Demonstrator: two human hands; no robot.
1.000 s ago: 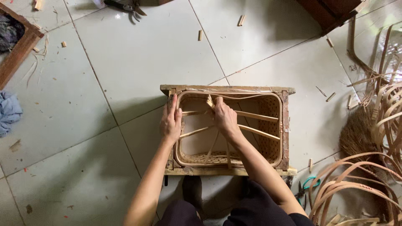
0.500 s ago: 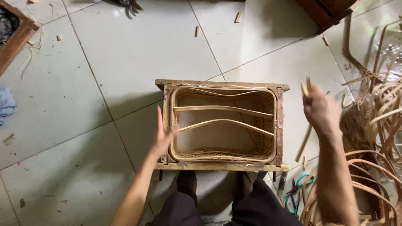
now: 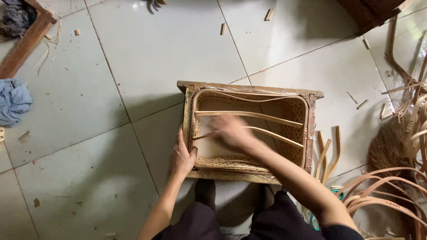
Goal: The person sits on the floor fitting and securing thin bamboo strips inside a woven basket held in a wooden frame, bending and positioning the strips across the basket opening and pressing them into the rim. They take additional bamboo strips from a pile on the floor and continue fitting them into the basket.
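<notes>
A rectangular woven rattan basket (image 3: 249,129) in a wooden frame sits on the pale tiled floor (image 3: 147,66), just in front of the person's knees. The left hand (image 3: 182,156) is clamped on the basket's left wall, thumb inside the rim and fingers outside. The right hand (image 3: 231,132) is inside the basket, over the lower of two curved cane strips (image 3: 267,118) that span it from side to side; the hand is blurred, so I cannot tell whether it is open or gripping. Just right of the basket lie short bent cane pieces (image 3: 328,151), and farther right a heap of long curved cane (image 3: 391,191). Well left of the basket lies a crumpled blue cloth (image 3: 13,101).
</notes>
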